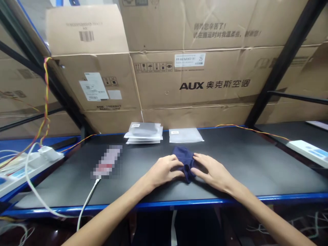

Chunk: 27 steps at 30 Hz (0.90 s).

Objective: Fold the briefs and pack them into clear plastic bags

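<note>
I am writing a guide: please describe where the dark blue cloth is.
Find the black table in front of the AUX carton. Near its front edge, the left hand and right hand hold the cloth. Only it is dark blue; the bags behind are pale.

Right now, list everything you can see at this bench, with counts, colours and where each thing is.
navy cloth: one, dark blue, bunched at the mat's front middle
plastic bags: a small stack plus one single, frosted white, at the mat's back
table mat: one, black, on the blue-edged bench
cardboard boxes: several, brown, stacked behind the bench
power strips: two, white, far left and far right
twisted wires: one bundle, red and yellow, hanging at left
white cable: one, running off the front left edge
left hand: one, bare, fingers curled on the cloth's left side
right hand: one, bare, on the cloth's right side
</note>
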{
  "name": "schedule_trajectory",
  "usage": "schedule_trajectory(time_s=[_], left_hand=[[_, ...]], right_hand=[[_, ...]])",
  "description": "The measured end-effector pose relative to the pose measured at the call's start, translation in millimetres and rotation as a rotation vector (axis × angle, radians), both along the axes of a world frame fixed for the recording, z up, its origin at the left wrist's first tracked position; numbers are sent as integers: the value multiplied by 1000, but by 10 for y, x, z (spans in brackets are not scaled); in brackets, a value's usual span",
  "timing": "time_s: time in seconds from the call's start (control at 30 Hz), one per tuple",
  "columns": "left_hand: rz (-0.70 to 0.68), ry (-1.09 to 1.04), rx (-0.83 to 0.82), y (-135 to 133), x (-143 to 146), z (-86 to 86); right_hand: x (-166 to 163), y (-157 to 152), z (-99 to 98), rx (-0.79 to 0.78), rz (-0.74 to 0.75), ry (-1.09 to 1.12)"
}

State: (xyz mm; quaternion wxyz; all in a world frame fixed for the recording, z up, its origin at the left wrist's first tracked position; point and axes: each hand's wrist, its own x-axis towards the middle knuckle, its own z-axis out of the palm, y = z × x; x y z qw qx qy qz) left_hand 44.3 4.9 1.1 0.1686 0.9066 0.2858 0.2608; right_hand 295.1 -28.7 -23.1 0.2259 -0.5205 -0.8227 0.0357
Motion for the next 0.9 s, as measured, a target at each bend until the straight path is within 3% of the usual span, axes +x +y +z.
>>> schedule_trajectory(time_s=[0.17,0.27,0.37,0.53,0.67,0.8,0.9], left_hand=[[249,-265,-246,-77,-78,93],[383,-363,-277,-96,-199,163],[489,-246,-131,-80,-357,183],[615,167,10,-61,-531,79],[606,175,101,-90,-513,66],[443,72,146,-141,-385,140],[354,127,135,-158,-260,139]], right_hand=[[46,42,3,-147,-9,-75],[168,80,28,-236,22,-97],[308,131,39,-271,62,-105],[467,228,8,-276,78,-107],[498,241,23,-306,101,-64],[396,173,137,-310,119,129],[258,121,206,-297,156,212]])
